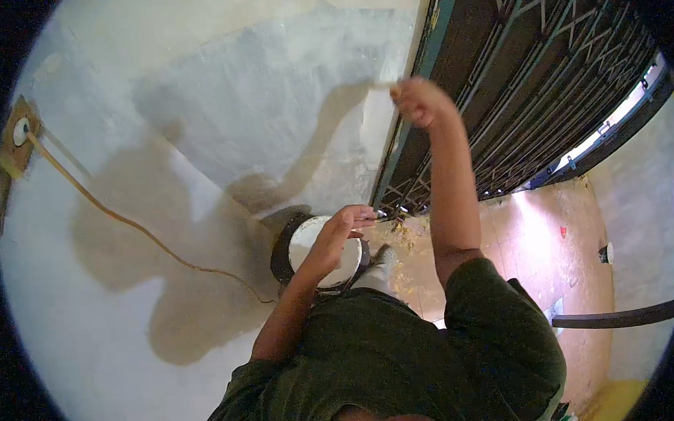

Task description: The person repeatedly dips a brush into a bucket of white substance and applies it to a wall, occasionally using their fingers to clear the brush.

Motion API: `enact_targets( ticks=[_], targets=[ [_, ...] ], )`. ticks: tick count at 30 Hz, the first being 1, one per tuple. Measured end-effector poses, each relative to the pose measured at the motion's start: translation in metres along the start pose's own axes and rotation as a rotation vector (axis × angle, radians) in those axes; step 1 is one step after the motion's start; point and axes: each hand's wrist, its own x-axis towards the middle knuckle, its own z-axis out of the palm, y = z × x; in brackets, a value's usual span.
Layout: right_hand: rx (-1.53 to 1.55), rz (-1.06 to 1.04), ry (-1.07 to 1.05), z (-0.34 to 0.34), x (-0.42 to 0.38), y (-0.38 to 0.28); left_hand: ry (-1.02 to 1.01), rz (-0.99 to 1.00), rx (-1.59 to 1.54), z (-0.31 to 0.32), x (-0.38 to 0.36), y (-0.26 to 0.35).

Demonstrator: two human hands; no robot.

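My right hand is raised and closed on a thin flat tool, whose tip touches the wall next to the door frame. A smooth grey patch covers the wall left of the tool. Lower down, my left hand grips the rim of a black bucket holding white paste. The fingers curl over the bucket's far edge. My dark green shirt fills the bottom of the view.
A dark metal folding gate stands right of the wall edge. A brown cable runs down the wall from a socket plate. The tan floor has debris near my shoe. A dark bar crosses at right.
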Motion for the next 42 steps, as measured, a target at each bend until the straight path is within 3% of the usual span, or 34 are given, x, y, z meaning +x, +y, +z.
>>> enact_targets(
  ticks=[3,5,7,9,10,12,14,18,20,21,23,24,26,28,29,30,31,32,34,35,38,39,42],
  targets=[
    [0.035,-0.024,0.076,0.039,-0.030,-0.062,0.003,0.010,-0.010,0.002,0.003,0.001],
    [-0.149,-0.292,0.206,0.062,-0.048,-0.069,-0.024,0.030,-0.010,0.002,0.006,0.001],
    [-0.209,-0.292,0.223,0.061,-0.051,-0.063,-0.031,0.020,-0.009,0.004,0.007,0.002],
    [-0.190,-0.380,0.321,0.056,-0.042,-0.038,-0.031,0.010,-0.013,0.004,0.009,-0.001],
    [-0.219,-0.312,0.390,0.046,-0.026,-0.019,-0.039,-0.006,-0.022,0.003,0.010,-0.006],
    [-0.489,-0.330,0.556,0.023,0.013,0.036,-0.046,-0.035,-0.032,0.001,0.011,-0.013],
    [-0.730,-0.618,0.642,-0.034,0.071,0.131,-0.053,-0.043,-0.046,-0.001,0.012,-0.019],
    [-0.734,-0.201,0.697,-0.033,0.062,0.236,0.004,-0.087,-0.036,-0.002,0.009,-0.026],
    [-0.926,-0.095,0.797,-0.073,0.094,0.344,-0.003,-0.105,-0.049,-0.004,0.007,-0.032],
    [-0.922,-0.088,0.793,-0.069,0.081,0.352,0.001,-0.113,-0.050,-0.004,0.005,-0.032],
    [-0.282,0.486,0.573,-0.065,0.061,0.367,0.004,-0.119,-0.028,-0.005,0.004,-0.032],
    [-0.282,0.485,0.570,-0.068,0.068,0.373,0.006,-0.118,-0.026,-0.006,0.003,-0.032],
    [0.033,0.377,0.540,-0.105,0.101,0.417,0.028,-0.126,-0.033,-0.005,0.000,-0.029],
    [-0.090,0.239,0.219,-0.121,0.108,0.358,0.034,-0.115,-0.042,-0.006,-0.001,-0.026],
    [-0.092,0.239,0.217,-0.093,0.074,0.281,0.037,-0.106,-0.053,-0.006,-0.002,-0.025],
    [-0.395,0.236,0.380,-0.040,0.065,0.191,0.039,-0.105,-0.053,-0.007,-0.002,-0.025],
    [-0.110,0.031,0.279,-0.041,0.066,0.165,0.050,-0.102,-0.041,-0.008,-0.002,-0.024],
    [0.090,0.135,0.222,-0.009,0.028,0.097,0.061,-0.099,-0.028,-0.008,-0.002,-0.024],
    [0.097,0.067,0.230,0.023,0.000,0.046,0.073,-0.111,-0.015,-0.008,-0.001,-0.022],
    [0.095,0.069,0.229,0.038,-0.014,0.035,0.082,-0.121,0.001,-0.008,-0.001,-0.022],
    [-0.231,-0.227,0.403,0.054,-0.032,0.036,0.099,-0.128,0.000,-0.009,-0.002,-0.024],
    [-0.230,-0.222,0.401,0.047,-0.023,0.053,0.103,-0.131,-0.002,-0.009,-0.002,-0.024],
    [-0.616,-0.335,0.607,0.017,0.021,0.130,0.099,-0.103,-0.020,-0.011,-0.001,-0.027]
  ],
)
